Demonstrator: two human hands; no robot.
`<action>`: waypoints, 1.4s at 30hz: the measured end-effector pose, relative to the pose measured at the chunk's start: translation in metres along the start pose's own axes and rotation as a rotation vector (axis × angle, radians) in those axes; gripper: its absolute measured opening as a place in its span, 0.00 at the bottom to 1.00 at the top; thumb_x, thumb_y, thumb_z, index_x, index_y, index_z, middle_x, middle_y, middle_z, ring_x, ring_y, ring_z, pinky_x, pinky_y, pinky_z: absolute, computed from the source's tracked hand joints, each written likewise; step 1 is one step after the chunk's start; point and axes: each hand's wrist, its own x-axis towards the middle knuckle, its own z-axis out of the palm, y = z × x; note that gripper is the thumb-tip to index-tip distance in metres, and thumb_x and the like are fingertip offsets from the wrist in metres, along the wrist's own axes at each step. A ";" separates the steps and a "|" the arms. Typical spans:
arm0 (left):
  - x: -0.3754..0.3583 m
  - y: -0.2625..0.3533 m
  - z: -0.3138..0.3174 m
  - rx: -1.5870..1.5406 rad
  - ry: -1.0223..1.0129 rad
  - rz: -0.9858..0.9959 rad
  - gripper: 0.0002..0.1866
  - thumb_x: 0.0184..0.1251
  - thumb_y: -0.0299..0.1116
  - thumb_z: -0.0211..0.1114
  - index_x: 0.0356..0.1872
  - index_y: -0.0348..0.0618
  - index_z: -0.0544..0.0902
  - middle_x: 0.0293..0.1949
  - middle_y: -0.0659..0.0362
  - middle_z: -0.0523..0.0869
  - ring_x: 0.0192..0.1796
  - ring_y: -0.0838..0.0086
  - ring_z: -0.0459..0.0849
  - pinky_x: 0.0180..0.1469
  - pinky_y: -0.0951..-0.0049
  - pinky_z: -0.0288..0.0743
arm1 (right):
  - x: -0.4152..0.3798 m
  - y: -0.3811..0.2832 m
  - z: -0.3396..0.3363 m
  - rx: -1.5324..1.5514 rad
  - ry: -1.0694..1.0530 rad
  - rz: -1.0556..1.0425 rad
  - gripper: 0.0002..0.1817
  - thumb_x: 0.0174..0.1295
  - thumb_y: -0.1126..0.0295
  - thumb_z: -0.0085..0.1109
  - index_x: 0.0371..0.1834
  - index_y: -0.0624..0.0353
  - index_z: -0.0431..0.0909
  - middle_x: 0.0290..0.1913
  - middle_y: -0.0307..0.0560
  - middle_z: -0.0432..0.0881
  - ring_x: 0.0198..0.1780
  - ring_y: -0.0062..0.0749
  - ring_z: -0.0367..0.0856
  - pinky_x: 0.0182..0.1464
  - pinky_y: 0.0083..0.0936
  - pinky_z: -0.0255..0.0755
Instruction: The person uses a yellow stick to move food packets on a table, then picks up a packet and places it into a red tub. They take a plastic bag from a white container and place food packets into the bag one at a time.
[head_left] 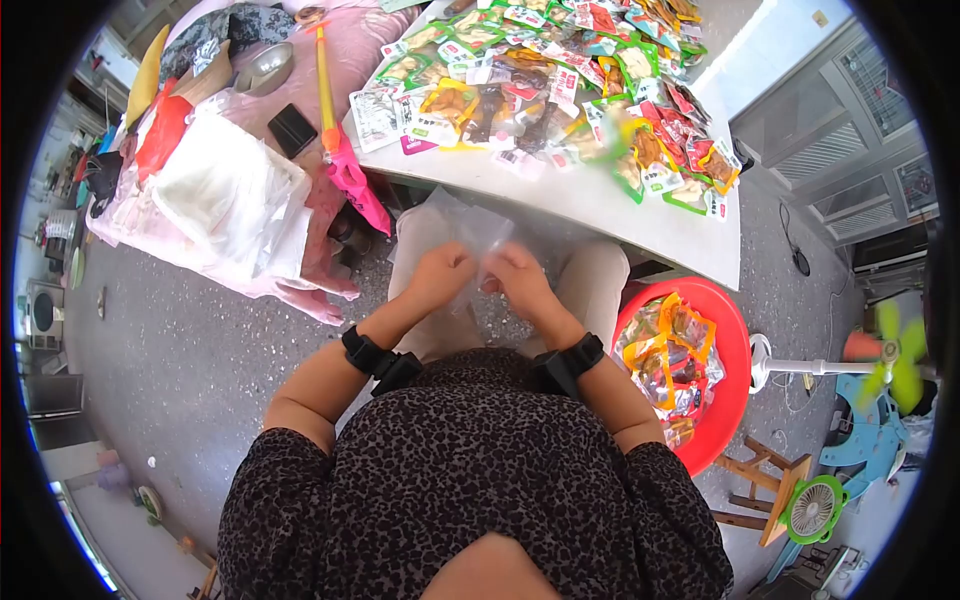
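Note:
Above my lap, a clear plastic bag hangs between my two hands, its thin film spreading up toward the table edge. My left hand is closed, with fingertips pinched on the bag's left side. Close beside it, my right hand pinches the film on the right. The fingers nearly meet, and the bag's mouth is hard to make out. Just beyond the hands, many small food packets in green, red, orange and white lie heaped on the white table.
A red basin holding packets stands on the floor at my right, near a fan with green blades. At left, a pink-covered table bears a stack of clear bags, a black box and a metal bowl.

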 end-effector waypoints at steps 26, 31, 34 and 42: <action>-0.015 0.073 -0.073 0.773 0.613 0.669 0.07 0.40 0.25 0.56 0.25 0.40 0.74 0.21 0.54 0.73 0.23 0.63 0.73 0.24 0.67 0.67 | 0.023 -0.052 -0.004 -0.324 -0.233 -0.213 0.05 0.51 0.71 0.51 0.29 0.60 0.71 0.28 0.37 0.73 0.30 0.18 0.70 0.32 0.16 0.65; -0.005 0.049 -0.059 0.775 0.364 0.405 0.07 0.43 0.28 0.53 0.27 0.41 0.73 0.22 0.52 0.73 0.25 0.59 0.74 0.27 0.63 0.67 | 0.080 -0.049 -0.052 -0.858 0.480 -0.652 0.11 0.47 0.70 0.53 0.33 0.62 0.70 0.27 0.42 0.73 0.32 0.24 0.72 0.34 0.19 0.67; 0.006 0.020 -0.034 0.597 0.220 0.243 0.08 0.45 0.29 0.51 0.29 0.41 0.72 0.24 0.51 0.74 0.29 0.56 0.74 0.31 0.60 0.67 | 0.105 -0.048 -0.077 -0.865 0.706 -0.585 0.13 0.44 0.70 0.53 0.34 0.65 0.69 0.27 0.44 0.73 0.29 0.27 0.74 0.32 0.22 0.68; 0.029 0.001 -0.009 0.271 0.114 0.007 0.13 0.49 0.32 0.50 0.38 0.41 0.71 0.29 0.49 0.76 0.33 0.58 0.76 0.36 0.65 0.68 | 0.123 -0.061 -0.065 -0.082 0.330 -0.195 0.09 0.48 0.72 0.50 0.32 0.65 0.70 0.25 0.46 0.72 0.28 0.27 0.73 0.27 0.20 0.67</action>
